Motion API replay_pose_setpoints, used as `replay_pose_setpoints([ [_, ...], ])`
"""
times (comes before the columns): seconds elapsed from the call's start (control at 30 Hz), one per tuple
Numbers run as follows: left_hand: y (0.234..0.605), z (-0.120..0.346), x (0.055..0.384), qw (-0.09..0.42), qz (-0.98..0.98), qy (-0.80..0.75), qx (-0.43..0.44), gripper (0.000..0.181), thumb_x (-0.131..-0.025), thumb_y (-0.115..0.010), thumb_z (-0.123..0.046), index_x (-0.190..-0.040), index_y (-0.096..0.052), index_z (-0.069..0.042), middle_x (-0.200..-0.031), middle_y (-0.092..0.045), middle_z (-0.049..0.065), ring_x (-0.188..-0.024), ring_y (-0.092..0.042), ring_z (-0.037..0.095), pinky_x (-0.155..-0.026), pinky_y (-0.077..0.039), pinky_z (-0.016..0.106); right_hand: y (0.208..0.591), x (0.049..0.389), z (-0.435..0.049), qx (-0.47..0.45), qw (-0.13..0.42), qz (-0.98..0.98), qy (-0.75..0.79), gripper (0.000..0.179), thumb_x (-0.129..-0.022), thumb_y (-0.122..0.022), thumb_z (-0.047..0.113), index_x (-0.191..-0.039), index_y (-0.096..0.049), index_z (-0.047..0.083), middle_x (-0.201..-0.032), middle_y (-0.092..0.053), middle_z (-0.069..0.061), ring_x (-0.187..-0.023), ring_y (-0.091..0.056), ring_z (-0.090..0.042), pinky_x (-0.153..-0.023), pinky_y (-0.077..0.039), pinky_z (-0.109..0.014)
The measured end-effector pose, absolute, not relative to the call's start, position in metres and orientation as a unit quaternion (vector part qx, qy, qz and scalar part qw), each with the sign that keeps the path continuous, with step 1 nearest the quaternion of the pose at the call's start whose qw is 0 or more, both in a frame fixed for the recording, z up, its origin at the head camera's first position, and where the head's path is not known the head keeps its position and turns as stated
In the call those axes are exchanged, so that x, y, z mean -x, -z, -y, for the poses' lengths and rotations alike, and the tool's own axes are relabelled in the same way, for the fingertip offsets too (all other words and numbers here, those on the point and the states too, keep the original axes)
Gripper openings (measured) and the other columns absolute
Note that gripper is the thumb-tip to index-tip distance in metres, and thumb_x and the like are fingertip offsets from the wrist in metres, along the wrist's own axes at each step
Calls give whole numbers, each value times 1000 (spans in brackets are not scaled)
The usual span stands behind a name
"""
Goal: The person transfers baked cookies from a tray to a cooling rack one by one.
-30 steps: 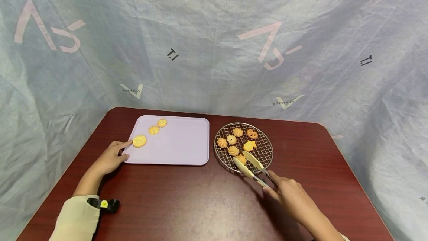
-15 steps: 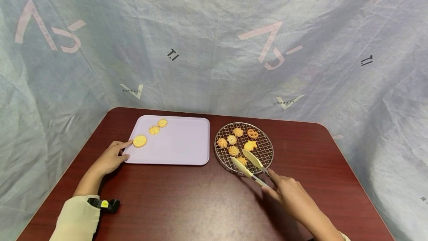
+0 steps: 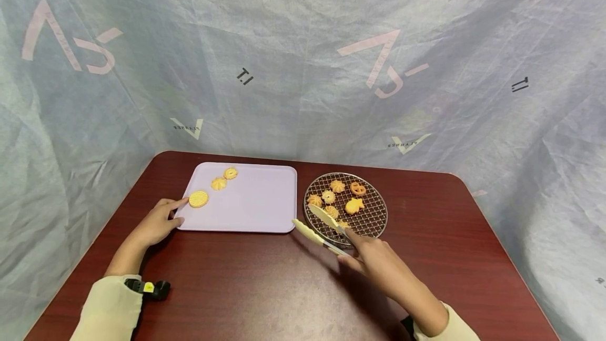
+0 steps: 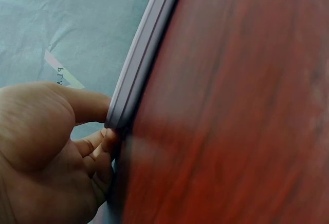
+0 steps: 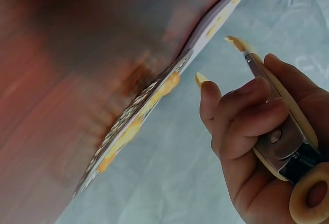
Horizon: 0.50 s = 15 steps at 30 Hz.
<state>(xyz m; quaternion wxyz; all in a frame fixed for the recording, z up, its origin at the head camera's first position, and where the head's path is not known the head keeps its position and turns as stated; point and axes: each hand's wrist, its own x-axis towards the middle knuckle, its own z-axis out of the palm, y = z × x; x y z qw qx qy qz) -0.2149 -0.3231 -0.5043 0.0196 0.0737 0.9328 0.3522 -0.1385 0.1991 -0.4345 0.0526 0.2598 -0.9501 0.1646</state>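
At the left corner of a pale lilac tray (image 3: 258, 201), my left hand (image 3: 152, 225) pinches the rim, thumb and fingers on either side of it in the left wrist view. A round ridged biscuit (image 3: 198, 199) lies on the tray by the fingertips, with two flower-shaped cookies (image 3: 218, 183) farther back. My right hand (image 3: 381, 264) grips a pair of tongs (image 5: 277, 136) with cream tips. The tong arms are spread, with nothing between them, over the near left edge of a round wire rack (image 3: 374, 220). One arm overlaps a swirled cookie (image 3: 331, 211) in the head view.
Several more cookies lie on the rack, among them a pretzel (image 3: 357, 189) and a fish-shaped cracker (image 3: 354, 206). Both tray and rack stand on a dark red wooden table (image 3: 236, 283). A grey printed cloth (image 3: 293, 67) hangs behind and around the sides.
My right hand has moved left with the tongs, from over the rack's near cookie toward the tray's right corner. The left hand and the cookies have stayed in place.
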Motion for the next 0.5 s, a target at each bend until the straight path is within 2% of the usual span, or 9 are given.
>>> replay_pose_setpoints([
  [0.17,505,323,216,22,-932,-353,-74,56,-96,-61,3,-148,-43,12,-119,-45,31,-99,-46,36,-82,-41,44,437,150,-178,-286,50,943,-162,60,-95,-74,34,-139,-59,-3,-89,-72,-12,-77,-70,-23,-73,-59,-42],
  [0.3,505,324,216,22,-933,-351,-75,56,-96,-61,3,-148,-43,13,-120,-45,32,-99,-46,37,-82,-42,46,438,159,-160,-296,42,939,-168,58,-94,-74,35,-137,-60,-1,-83,-69,-7,-74,-68,-22,-67,-58,-41],
  [0.43,505,324,216,22,-934,-350,-73,56,-96,-61,3,-148,-43,12,-119,-45,32,-99,-46,37,-82,-42,46,439,166,-142,-302,26,937,-175,53,-95,-73,37,-134,-61,2,-74,-58,2,-70,-61,-16,-61,-53,-37],
  [0.5,505,323,216,22,-934,-349,-71,56,-96,-62,3,-148,-43,12,-119,-45,32,-99,-46,37,-82,-42,46,439,169,-134,-305,15,935,-178,52,-96,-72,37,-133,-61,2,-75,-60,1,-70,-61,-16,-61,-53,-36],
])
